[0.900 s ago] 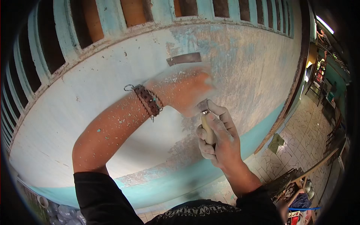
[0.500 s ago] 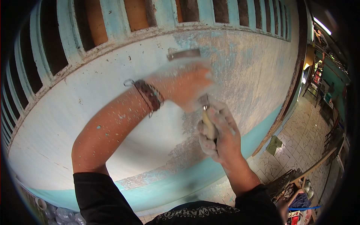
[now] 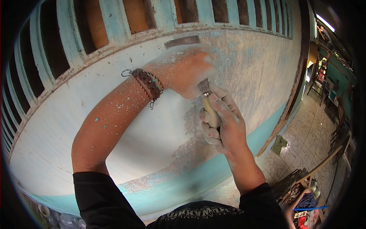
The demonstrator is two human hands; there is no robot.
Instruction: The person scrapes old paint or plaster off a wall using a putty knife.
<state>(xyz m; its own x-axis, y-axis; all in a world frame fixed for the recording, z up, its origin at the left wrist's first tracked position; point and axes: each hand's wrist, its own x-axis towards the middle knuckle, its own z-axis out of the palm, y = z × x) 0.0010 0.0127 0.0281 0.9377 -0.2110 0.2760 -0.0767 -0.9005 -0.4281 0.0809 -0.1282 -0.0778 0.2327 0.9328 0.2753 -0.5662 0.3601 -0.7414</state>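
My left hand [image 3: 185,70], slightly smeared by motion and flecked with paint chips, is closed against the wall. A wide metal putty knife blade [image 3: 182,41] sticks out above its knuckles, with its handle hidden in the fist. Just below, my right hand [image 3: 230,120], coated in pale dust, grips a narrow putty knife [image 3: 212,110] by its cream handle. That knife's small blade points up, close beside the left hand. The wall [image 3: 141,149] carries smooth white filler on the left, and rough, patchy blue and beige on the right.
Turquoise slats [image 3: 160,15] run along the top of the wall above a dusty ledge. A turquoise band borders the wall's bottom. To the right are a tiled floor [image 3: 305,133], a green cloth [image 3: 279,145] and a heap of belongings [image 3: 305,202]. Plastic bottles [image 3: 68,220] lie lower left.
Both hands have moved upward along the wall with their putty knives. The wide blade is now nearer the ledge beneath the slats.
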